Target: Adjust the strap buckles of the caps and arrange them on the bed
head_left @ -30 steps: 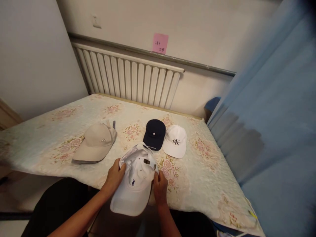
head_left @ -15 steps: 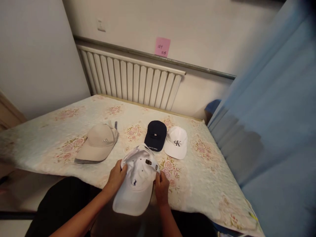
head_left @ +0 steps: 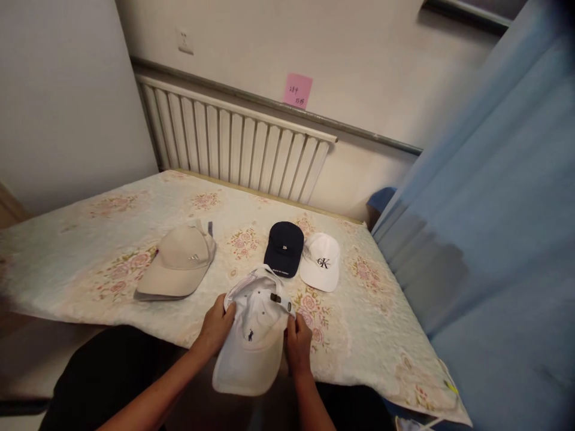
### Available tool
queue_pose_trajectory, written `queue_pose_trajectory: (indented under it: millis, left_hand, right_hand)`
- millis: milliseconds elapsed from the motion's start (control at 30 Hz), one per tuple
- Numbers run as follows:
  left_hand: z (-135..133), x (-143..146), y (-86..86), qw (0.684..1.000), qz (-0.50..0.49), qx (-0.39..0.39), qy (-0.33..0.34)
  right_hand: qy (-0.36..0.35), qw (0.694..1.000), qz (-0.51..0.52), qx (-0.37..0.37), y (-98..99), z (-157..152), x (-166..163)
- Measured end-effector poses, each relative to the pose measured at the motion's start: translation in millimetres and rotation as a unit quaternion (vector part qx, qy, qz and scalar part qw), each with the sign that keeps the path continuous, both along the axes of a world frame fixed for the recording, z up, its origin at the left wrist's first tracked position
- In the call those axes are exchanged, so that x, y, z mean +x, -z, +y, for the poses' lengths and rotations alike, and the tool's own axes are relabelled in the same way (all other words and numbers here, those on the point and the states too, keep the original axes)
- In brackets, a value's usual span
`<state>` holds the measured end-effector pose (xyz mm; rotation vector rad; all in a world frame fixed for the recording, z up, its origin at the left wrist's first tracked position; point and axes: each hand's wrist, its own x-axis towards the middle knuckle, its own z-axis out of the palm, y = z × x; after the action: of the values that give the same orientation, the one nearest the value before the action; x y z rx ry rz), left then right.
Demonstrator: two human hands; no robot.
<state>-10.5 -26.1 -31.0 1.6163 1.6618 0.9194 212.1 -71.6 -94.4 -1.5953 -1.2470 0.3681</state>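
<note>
I hold a white cap with a small dark logo (head_left: 254, 341) over the near edge of the table, its brim toward me and its crown folded in. My left hand (head_left: 217, 327) grips its left side, fingers curled over the rim. My right hand (head_left: 298, 345) pinches its right side by the strap buckle. Beyond it on the table lie a navy cap (head_left: 283, 248), a white cap with black letters (head_left: 320, 269) and, further left, a beige cap (head_left: 177, 269).
The table wears a floral cloth (head_left: 108, 239). A white radiator (head_left: 233, 140) runs along the back wall under a pink note (head_left: 297, 91). A blue curtain (head_left: 494, 239) hangs close on the right. My dark-clothed lap (head_left: 103, 383) is below the table edge.
The view has shifted slightly. The white cap has moved a little to the right and my hands have drawn closer together on it, squeezing the crown narrower.
</note>
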Motion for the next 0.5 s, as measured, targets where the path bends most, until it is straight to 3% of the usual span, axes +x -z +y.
queue_pose_trajectory:
  millis: [500]
  left_hand:
    - [-0.7, -3.3, -1.3, 0.999, -0.028, -0.016, 0.007]
  right_hand:
    - [0.019, 1.000, -0.018, 0.002, 0.1, 1.3, -2.1]
